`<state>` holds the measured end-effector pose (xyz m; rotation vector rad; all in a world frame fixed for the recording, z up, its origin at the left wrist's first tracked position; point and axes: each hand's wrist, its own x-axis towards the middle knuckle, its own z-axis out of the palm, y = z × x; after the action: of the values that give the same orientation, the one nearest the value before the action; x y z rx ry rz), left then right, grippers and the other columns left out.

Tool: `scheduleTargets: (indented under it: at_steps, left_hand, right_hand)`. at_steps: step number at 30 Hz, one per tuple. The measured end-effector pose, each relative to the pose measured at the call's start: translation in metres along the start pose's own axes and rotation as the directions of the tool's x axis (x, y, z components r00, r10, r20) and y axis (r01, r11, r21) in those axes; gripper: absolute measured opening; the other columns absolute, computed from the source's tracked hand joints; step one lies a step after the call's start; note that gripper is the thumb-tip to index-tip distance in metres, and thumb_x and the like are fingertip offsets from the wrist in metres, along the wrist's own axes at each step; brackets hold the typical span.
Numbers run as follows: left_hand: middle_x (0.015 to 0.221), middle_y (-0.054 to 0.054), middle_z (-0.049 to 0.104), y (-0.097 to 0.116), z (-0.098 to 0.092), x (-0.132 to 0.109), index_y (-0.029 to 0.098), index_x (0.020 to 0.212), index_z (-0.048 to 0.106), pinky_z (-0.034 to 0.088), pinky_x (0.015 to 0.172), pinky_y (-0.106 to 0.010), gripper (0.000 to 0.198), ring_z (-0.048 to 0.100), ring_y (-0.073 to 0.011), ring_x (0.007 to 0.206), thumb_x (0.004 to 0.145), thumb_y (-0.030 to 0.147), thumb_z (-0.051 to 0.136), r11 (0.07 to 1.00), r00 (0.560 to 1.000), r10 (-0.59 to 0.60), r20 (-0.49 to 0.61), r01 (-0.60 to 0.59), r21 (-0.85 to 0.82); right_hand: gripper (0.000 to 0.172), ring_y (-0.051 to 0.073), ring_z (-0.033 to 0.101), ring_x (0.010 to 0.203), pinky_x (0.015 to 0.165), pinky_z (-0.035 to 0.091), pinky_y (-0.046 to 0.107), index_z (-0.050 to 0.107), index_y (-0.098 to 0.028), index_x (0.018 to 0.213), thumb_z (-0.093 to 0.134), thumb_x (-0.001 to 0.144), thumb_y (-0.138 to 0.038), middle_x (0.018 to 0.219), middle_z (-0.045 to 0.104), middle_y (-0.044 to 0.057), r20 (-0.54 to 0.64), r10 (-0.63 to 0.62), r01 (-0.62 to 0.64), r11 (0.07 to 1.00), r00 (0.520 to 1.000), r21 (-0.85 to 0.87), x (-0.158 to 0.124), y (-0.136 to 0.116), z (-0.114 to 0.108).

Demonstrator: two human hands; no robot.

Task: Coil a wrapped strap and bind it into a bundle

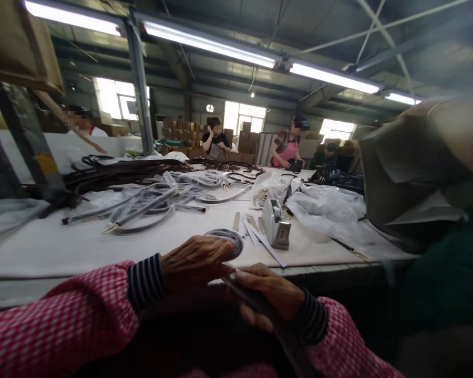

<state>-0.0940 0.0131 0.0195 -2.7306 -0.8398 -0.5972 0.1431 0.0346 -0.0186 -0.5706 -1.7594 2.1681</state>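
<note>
Over the table's front edge, my left hand [195,257] is closed around a coiled grey belt [236,240], which shows a plastic-like sheen. Close by, my right hand [274,289] grips a dark strap [256,302] that runs down toward my lap. Where the hands nearly meet, a small whitish piece [216,282] shows, too blurred to name. Just beyond them stands a grey tape dispenser [278,231], with several flat paper strips [256,236] lying beside it.
Plastic-wrapped belts [150,205] are heaped on the white table [43,252], with dark straps [122,173] behind. Clear plastic bags [323,205] lie right of the dispenser. A blurred person's arm and grey material [402,168] crowd the right side. Other people work across the table.
</note>
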Motion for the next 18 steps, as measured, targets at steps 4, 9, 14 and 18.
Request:
scheduleTargets:
  at_steps: [4,9,14,18]
  left_hand:
    - [0.078,-0.003,0.058,0.005,-0.006,-0.010,0.018,0.090,0.053,0.028,0.059,-0.034,0.039,0.047,-0.0178,0.062,0.099,0.056,0.052,0.995,0.985,-0.094,0.142,0.097,-0.009]
    - [0.071,0.001,0.057,0.021,-0.010,-0.015,0.020,0.086,0.056,0.026,0.059,-0.031,0.036,0.046,-0.0157,0.058,0.102,0.050,0.045,0.880,0.881,-0.382,0.277,0.439,-0.181]
    - [0.066,0.002,0.047,0.026,-0.025,-0.008,0.020,0.068,0.049,0.028,0.058,-0.027,0.050,0.040,-0.0147,0.062,0.098,0.060,0.045,0.538,0.757,-0.510,0.408,0.651,-0.535]
    - [0.060,0.003,0.042,0.030,-0.033,0.004,0.017,0.069,0.053,0.022,0.050,-0.025,0.051,0.030,-0.0116,0.054,0.092,0.063,0.057,0.073,0.614,-0.584,0.531,0.691,-0.719]
  right_hand:
    - [0.042,0.002,0.030,0.033,0.031,0.017,0.014,0.055,-0.017,0.079,0.060,0.094,-0.056,0.051,0.047,-0.008,-0.101,-0.014,-0.009,0.974,0.995,-0.228,-0.010,-0.011,-0.019]
    - [0.037,0.008,0.045,0.046,0.043,0.033,0.020,0.062,-0.018,0.086,0.052,0.100,-0.051,0.063,0.053,-0.004,-0.179,-0.236,0.062,0.749,0.955,-0.660,-0.007,-0.021,-0.035]
    - [0.025,0.019,0.062,0.094,0.087,0.045,0.031,0.066,-0.018,0.110,0.054,0.102,-0.039,0.099,0.067,0.006,-0.162,-0.661,0.111,0.352,0.732,-0.929,-0.017,-0.034,-0.030]
    - [0.040,0.024,0.061,0.109,0.094,0.044,0.034,0.058,-0.019,0.129,0.061,0.098,-0.044,0.116,0.066,0.009,0.007,-0.654,0.190,0.209,0.757,-0.959,-0.015,-0.033,-0.015]
